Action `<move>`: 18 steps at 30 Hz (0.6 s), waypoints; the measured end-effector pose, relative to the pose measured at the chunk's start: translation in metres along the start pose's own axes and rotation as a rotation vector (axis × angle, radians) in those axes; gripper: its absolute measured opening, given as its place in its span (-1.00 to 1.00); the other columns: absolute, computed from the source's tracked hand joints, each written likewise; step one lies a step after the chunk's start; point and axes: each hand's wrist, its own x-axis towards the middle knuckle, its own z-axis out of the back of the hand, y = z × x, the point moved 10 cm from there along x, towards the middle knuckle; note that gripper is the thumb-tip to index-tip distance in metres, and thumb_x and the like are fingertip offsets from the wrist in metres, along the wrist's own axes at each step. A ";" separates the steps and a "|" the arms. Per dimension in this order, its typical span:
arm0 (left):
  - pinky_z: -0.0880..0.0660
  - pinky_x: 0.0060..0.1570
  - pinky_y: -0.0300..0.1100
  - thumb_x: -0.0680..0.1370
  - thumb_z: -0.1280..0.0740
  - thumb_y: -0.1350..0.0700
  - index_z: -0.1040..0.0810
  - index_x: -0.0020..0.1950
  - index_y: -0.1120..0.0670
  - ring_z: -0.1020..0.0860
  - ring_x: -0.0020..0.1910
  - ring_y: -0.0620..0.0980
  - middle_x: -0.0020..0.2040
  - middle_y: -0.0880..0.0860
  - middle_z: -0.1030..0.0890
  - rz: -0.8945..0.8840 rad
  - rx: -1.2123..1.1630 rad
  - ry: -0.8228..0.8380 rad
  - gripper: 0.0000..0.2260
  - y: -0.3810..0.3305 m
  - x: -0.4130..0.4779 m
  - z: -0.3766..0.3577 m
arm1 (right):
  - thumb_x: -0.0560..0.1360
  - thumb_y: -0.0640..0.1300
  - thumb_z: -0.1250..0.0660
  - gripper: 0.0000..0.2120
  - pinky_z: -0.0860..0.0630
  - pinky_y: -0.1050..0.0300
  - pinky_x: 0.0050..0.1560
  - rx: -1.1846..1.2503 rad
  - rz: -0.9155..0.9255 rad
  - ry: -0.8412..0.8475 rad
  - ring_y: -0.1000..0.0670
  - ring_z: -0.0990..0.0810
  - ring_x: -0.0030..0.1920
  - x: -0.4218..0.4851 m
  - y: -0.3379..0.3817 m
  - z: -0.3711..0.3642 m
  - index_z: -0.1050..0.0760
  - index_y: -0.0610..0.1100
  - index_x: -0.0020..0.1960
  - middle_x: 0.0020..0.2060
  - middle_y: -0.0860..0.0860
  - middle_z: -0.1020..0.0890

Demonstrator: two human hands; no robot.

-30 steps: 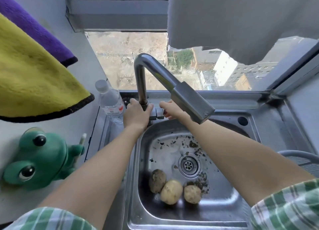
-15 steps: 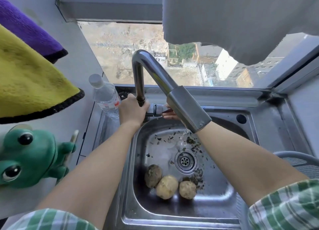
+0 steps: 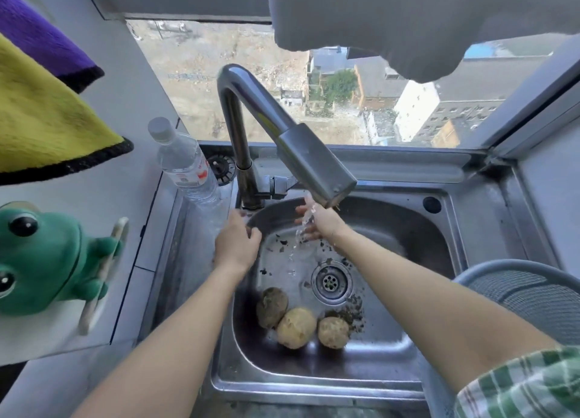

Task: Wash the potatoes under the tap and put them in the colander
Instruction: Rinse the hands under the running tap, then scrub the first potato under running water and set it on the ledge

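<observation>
Right hand (image 3: 320,224) off tap (image 3: 282,128); potatoes (image 3: 296,326) dirty

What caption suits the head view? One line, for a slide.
Water from the tap runs over the open right hand; left hand empty; three potatoes lie in the sink.

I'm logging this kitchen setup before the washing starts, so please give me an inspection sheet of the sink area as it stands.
Surface: steel sink, wet, with dirt bits around the drain.
Job's things: three potatoes side by side on the sink floor, unheld; tap running; colander at the right, no potato seen in it.
Clutter: water bottle and green frog toy on the left.
Hands: left hand open beside the tap's base; right hand open under the stream.
Cables: nothing seen.
Surroundings: window behind the tap; yellow towel and purple towel at left; grey cloth above.
</observation>
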 end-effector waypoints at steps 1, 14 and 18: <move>-0.43 0.04 -0.10 0.57 -0.28 0.16 -0.49 0.30 0.17 -0.57 0.12 0.16 0.12 0.15 -0.63 -0.010 0.033 0.074 -0.70 0.006 -0.007 -0.016 | 0.66 0.03 -0.09 -0.59 -0.52 0.08 -0.19 -0.130 -0.054 0.025 -0.03 -0.57 -0.23 0.001 -0.026 -0.001 -0.47 -0.26 0.25 -0.06 -0.14 -0.60; -0.53 0.04 -0.11 0.58 -0.24 0.11 -0.60 0.14 0.05 -0.63 0.00 0.10 0.01 0.09 -0.66 0.094 -0.053 0.358 -0.80 0.057 -0.019 -0.112 | 0.34 -0.05 -0.52 -0.26 -0.40 0.05 0.25 -1.024 -0.138 0.423 -0.21 -0.42 0.35 -0.005 -0.211 -0.086 -0.27 -0.19 0.41 0.29 -0.23 -0.42; -0.56 0.11 0.02 0.57 -0.25 0.09 -0.59 0.09 0.02 -0.64 0.01 0.12 0.05 0.09 -0.65 0.102 -0.066 0.385 -0.83 0.063 -0.018 -0.119 | 0.30 0.09 -0.54 -0.28 -0.45 0.08 0.28 -1.151 -0.088 0.394 -0.17 -0.48 0.31 -0.006 -0.215 -0.087 -0.43 -0.20 0.33 0.30 -0.20 -0.49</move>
